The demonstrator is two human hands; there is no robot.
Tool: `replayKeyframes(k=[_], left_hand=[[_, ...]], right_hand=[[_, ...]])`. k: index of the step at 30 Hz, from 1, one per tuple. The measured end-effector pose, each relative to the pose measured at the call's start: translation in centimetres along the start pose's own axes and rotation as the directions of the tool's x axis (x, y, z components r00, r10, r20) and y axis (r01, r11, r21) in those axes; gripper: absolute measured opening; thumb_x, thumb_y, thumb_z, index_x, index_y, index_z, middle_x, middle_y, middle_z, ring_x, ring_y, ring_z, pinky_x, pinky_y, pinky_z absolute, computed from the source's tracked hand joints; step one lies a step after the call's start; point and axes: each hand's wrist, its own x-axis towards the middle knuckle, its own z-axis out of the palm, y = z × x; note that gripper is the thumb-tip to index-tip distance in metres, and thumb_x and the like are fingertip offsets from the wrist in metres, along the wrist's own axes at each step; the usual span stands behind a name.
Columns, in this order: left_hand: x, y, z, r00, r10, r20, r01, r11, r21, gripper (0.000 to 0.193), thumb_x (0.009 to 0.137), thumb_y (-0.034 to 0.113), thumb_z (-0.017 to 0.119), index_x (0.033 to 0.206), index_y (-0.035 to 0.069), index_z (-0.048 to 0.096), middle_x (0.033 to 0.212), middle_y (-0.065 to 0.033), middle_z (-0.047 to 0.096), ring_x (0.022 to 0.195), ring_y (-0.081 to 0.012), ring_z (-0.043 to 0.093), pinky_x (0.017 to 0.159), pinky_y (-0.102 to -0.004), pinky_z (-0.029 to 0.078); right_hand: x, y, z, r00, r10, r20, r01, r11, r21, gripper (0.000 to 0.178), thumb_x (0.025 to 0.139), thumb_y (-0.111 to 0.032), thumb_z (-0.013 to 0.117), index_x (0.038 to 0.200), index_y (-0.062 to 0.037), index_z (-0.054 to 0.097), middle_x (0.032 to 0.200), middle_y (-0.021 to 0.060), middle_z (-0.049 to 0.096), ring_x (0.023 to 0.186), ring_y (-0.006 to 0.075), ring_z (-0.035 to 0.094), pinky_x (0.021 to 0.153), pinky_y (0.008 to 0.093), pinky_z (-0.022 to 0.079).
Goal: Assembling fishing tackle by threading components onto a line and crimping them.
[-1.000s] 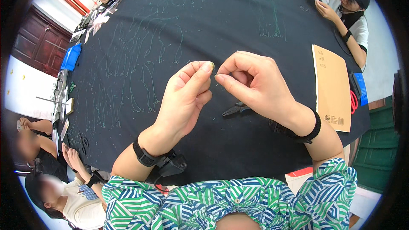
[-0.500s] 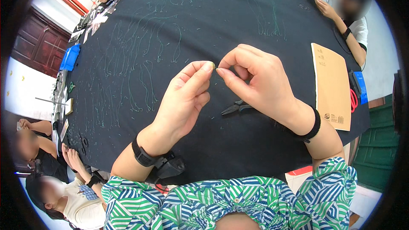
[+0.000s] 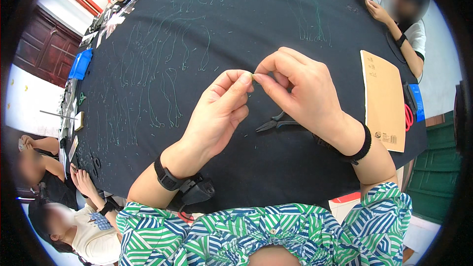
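Over the middle of the black-covered table, my left hand [image 3: 224,106] and my right hand [image 3: 303,86] meet fingertip to fingertip. Thumb and forefinger of each are pinched on a tiny bit of green thread [image 3: 253,76], mostly hidden by the fingers. The other fingers of both hands are curled in. Below my right hand lies a pair of pliers [image 3: 268,125] with dark jaws, its handles partly covered by that hand. Many thin green threads [image 3: 170,93] with small knotted ends are spread across the cloth beyond my left hand.
A brown paper notebook [image 3: 384,101] lies at the right, beside red-handled scissors [image 3: 408,117] and a blue box [image 3: 419,101]. Black scissors [image 3: 96,161] and a blue tray [image 3: 80,64] sit along the left edge. Other people work around the table at left, far left and far right.
My two hands have come slightly closer, the left fingertips shifting right to meet the right ones. The green bit now shows between both pinches.
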Motion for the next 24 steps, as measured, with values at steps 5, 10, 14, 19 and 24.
replayKeyframes(k=[5, 10, 14, 19, 24], left_hand=[[0.0, -0.2, -0.3, 1.0, -0.002, 0.001, 0.002, 1.0, 0.003, 0.013, 0.099, 0.02, 0.055, 0.104, 0.009, 0.058, 0.072, 0.009, 0.043, 0.058, 0.0006, 0.032, 0.049, -0.0173, 0.028], [0.5, 0.1, -0.7, 0.992, 0.096, -0.084, -0.096, 0.995, 0.003, 0.016, 0.097, 0.023, 0.059, 0.102, 0.008, 0.056, 0.081, 0.006, 0.051, 0.056, 0.0008, 0.03, 0.05, -0.0179, 0.028], [0.5, 0.6, -0.8, 0.992, 0.096, -0.082, -0.096, 0.995, 0.005, 0.016, 0.096, 0.023, 0.061, 0.101, 0.009, 0.056, 0.073, 0.0077, 0.046, 0.054, -0.0001, 0.027, 0.05, -0.0184, 0.027], [0.3, 0.5, -0.7, 0.994, 0.08, -0.069, -0.081, 0.997, -0.016, 0.013, 0.099, 0.021, 0.054, 0.101, 0.009, 0.056, 0.084, 0.0055, 0.05, 0.059, 0.0008, 0.034, 0.051, -0.0154, 0.031], [0.1, 0.5, -0.4, 0.995, 0.091, -0.039, -0.091, 0.996, -0.005, 0.012, 0.099, 0.021, 0.053, 0.102, 0.009, 0.056, 0.087, 0.0047, 0.052, 0.059, 0.0003, 0.033, 0.051, -0.0155, 0.031]], right_hand=[[0.1, -0.2, -0.3, 0.999, 0.008, 0.053, -0.008, 1.0, -0.008, 0.008, 0.079, -0.01, 0.068, 0.082, -0.006, 0.062, 0.07, 0.0052, 0.054, 0.055, 0.02, 0.052, 0.049, 0.0315, 0.041], [-0.5, -0.7, -0.3, 0.962, -0.137, 0.238, 0.11, 0.986, 0.126, 0.011, 0.075, -0.008, 0.071, 0.079, -0.0076, 0.061, 0.069, 0.0044, 0.055, 0.055, 0.0166, 0.059, 0.048, 0.0303, 0.044], [-1.4, -1.4, 0.0, 0.865, -0.207, 0.457, 0.142, 0.975, 0.172, 0.012, 0.075, -0.011, 0.07, 0.076, -0.0092, 0.057, 0.068, 0.0027, 0.055, 0.055, 0.02, 0.059, 0.049, 0.0325, 0.045], [-1.3, -2.6, -0.3, 0.748, -0.12, 0.653, -0.023, 0.978, 0.206, 0.01, 0.076, -0.013, 0.066, 0.074, -0.0054, 0.06, 0.072, 0.0088, 0.062, 0.067, 0.0278, 0.065, 0.061, 0.0378, 0.052], [-1.4, -2.5, 0.1, 0.738, -0.117, 0.665, -0.03, 0.978, 0.206, 0.009, 0.077, -0.013, 0.065, 0.075, -0.0047, 0.061, 0.072, 0.01, 0.063, 0.068, 0.0286, 0.065, 0.062, 0.0387, 0.051]])
